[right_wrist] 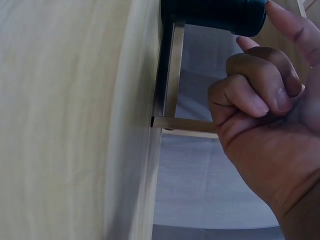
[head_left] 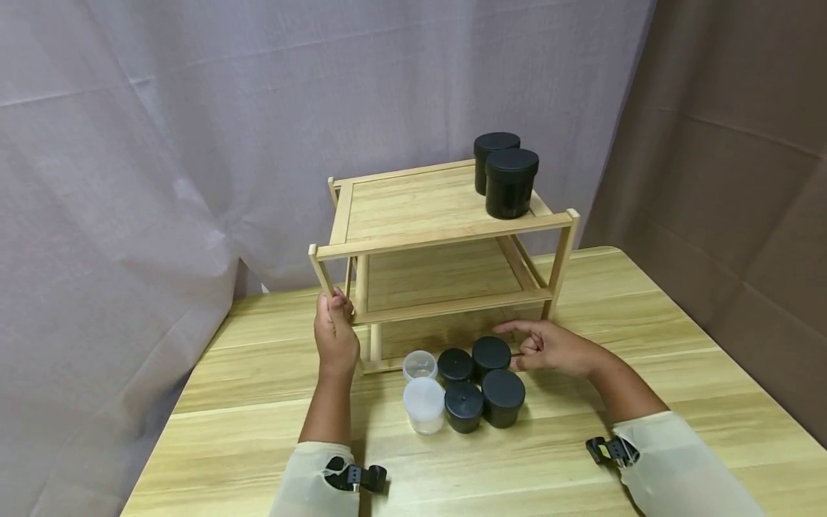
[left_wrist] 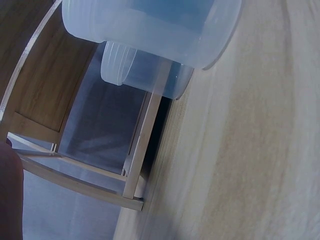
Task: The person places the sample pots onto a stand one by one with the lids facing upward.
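Bracing the wooden rack [head_left: 452, 309], apparently: left hand [head_left: 336, 339] grips its front-left post [head_left: 321, 271]. Right hand [head_left: 549, 348] at rear-right black jar [head_left: 491, 352] on worktop [head_left: 258, 402], thumb and index around it; pinch can't tell. Jars bunched in front, likely for reach; front-right jar [head_left: 503, 398], clear tubs [head_left: 424, 406] crowd it.

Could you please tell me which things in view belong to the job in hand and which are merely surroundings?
Apparently part of the job:
left hand, gripping the wooden rack
right hand
six black jars, two atop the rack
two clear jars

Merely surroundings:
table
grey curtain
brown curtain
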Available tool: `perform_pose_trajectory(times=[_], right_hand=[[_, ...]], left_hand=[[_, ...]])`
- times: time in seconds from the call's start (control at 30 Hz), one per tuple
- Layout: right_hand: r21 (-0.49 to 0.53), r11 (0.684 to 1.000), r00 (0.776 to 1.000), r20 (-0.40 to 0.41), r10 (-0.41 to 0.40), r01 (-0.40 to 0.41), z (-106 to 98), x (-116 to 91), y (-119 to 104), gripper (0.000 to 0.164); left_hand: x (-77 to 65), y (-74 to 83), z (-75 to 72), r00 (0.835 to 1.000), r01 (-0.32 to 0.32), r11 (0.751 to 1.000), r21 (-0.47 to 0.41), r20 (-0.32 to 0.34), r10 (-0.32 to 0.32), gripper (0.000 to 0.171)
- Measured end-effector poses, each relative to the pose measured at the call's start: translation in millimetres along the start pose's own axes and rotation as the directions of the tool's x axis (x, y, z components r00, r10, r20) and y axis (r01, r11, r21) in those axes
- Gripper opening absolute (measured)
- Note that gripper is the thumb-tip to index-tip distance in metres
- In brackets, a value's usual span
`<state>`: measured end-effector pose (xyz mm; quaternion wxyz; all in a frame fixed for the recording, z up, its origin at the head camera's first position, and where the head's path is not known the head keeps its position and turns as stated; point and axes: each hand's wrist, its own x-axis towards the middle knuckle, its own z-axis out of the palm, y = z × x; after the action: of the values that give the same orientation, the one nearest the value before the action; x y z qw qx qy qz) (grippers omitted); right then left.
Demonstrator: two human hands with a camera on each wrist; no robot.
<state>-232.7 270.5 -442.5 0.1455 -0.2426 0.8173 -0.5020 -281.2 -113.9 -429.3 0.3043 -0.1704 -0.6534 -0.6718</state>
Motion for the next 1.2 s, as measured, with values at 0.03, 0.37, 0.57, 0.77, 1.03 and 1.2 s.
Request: perform_pose_trajectory(times=[0.03,0.37,0.57,0.77,1.03,1.2], right_hand=[[0.003,1.0,1.0,0.009,-0.002,0.002,0.0,0.1,0.2,0.069],[-0.01,1.0,0.999,0.049,-0.009,0.01,1.5,2.1,2.8,0.07],[-0.021,1.0,0.999,0.052,-0.008,0.01,1.9,2.6,3.7,0.068],[-0.017,1.0,0.997,0.07,-0.013,0.014,1.5,3.8,2.7,0.068],[-0.022,1.0,0.997,0.078,-0.008,0.01,1.5,4.5,0.4,0.069],[-0.016,1.0,0.997,0.077,-0.008,0.009,2.2,5.1,2.0,0.071]], left_hand=[[0.0,-0.1,0.1,1.0,0.002,1.0,0.004,0.0,-0.002,0.078],[-0.2,0.2,-0.1,1.0,0.022,1.0,0.021,-0.015,-0.022,0.068],[-0.8,0.3,0.2,1.0,0.02,1.0,0.02,-0.016,-0.02,0.065],[-0.1,0.3,0.2,1.0,0.006,1.0,0.026,-0.015,-0.005,0.075],[-0.1,2.2,-0.1,1.0,0.018,0.999,0.033,-0.006,-0.018,0.079],[0.0,2.7,0.3,1.0,0.017,0.999,0.03,-0.008,-0.017,0.08]])
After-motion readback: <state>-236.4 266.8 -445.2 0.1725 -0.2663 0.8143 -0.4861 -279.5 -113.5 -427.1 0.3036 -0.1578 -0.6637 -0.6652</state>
